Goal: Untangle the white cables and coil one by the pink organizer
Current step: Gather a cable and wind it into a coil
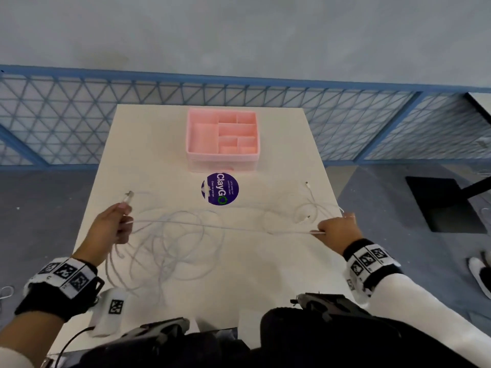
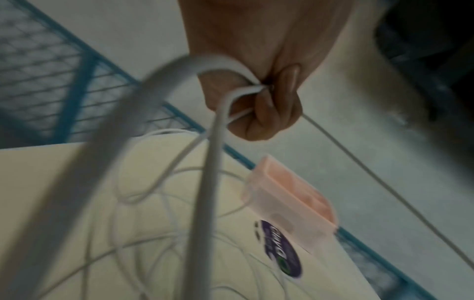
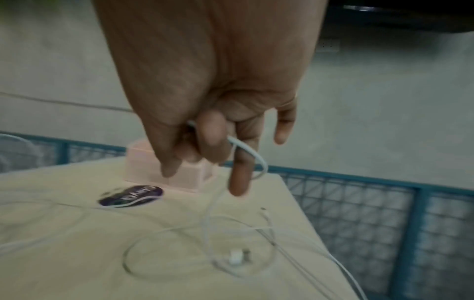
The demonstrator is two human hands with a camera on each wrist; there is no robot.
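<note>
White cables (image 1: 170, 243) sprawl in loops across the lower left of the table (image 1: 159, 134), reaching its left edge; the pink organizer (image 1: 222, 134) sits upper centre. Your left hand (image 1: 113, 229) is curled round several strands; your right hand (image 1: 337, 229) pinches one strand near the right edge.

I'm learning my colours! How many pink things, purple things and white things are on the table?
Pink: 1, the organizer
Purple: 1, the round sticker
White: 2 groups of cables, the big tangle and the small loops; how many separate cables is hard to tell
Total: 4
Both hands, left hand and right hand, hold one stretched cable.
</note>
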